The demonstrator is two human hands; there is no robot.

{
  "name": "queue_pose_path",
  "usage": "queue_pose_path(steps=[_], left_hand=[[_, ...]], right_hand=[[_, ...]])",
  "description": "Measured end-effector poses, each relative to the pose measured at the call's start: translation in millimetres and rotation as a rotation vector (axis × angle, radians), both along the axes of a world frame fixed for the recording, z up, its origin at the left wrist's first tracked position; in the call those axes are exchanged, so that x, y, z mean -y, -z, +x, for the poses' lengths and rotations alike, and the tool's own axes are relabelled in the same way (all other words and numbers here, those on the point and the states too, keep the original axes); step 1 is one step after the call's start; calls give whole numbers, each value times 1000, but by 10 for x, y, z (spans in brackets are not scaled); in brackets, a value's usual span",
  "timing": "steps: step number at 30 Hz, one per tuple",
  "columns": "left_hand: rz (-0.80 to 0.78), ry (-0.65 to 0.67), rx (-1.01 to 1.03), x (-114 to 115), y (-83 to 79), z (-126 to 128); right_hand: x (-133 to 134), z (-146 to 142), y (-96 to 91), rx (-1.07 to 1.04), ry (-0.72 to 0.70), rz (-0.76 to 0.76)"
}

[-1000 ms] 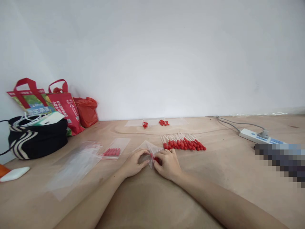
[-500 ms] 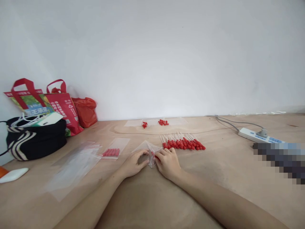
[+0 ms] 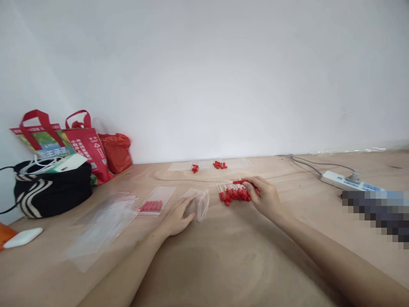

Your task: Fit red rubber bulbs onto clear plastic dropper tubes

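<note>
My left hand (image 3: pixel 177 215) rests on the wooden table (image 3: pixel 223 256), its fingers holding a small clear zip bag (image 3: pixel 199 202) with the mouth held up and open. My right hand (image 3: pixel 263 196) is over the row of red-capped droppers (image 3: pixel 232 193) and pinches one red-capped dropper (image 3: pixel 239 182) lifted at the row's far edge. A filled zip bag (image 3: pixel 152 204) of red pieces lies to the left of my left hand.
A stack of empty clear bags (image 3: pixel 102 221) lies at the left. A striped black bag (image 3: pixel 51 187), red shopping bags (image 3: pixel 86 145) and a red plastic bag (image 3: pixel 116 149) stand at the back left. Loose red caps (image 3: pixel 219 164) lie by the wall. A power strip (image 3: pixel 349 182) sits right.
My right hand has left the small bag and moved right and away to the row of droppers, closing on one. My left hand keeps the bag.
</note>
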State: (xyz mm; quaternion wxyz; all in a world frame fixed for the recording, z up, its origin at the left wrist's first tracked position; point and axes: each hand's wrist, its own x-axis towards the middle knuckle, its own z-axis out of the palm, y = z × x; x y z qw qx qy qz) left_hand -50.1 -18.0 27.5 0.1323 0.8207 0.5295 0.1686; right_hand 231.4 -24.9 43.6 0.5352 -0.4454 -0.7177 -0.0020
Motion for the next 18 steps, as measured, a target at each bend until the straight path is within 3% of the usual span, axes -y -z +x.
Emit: queue_pose_path(steps=[3, 6, 12, 18], left_hand=[[-50, 35, -78, 14, -53, 20], [-102, 59, -118, 20, -66, 17], [-47, 49, -64, -6, -12, -27], [160, -28, 7, 14, -29, 13]], right_hand=[[-170, -17, -85, -63, 62, 24], [-310, -207, -44, -16, 42, 45], [-397, -693, 266, 462, 46, -86], [-395, -804, 368, 782, 61, -111]])
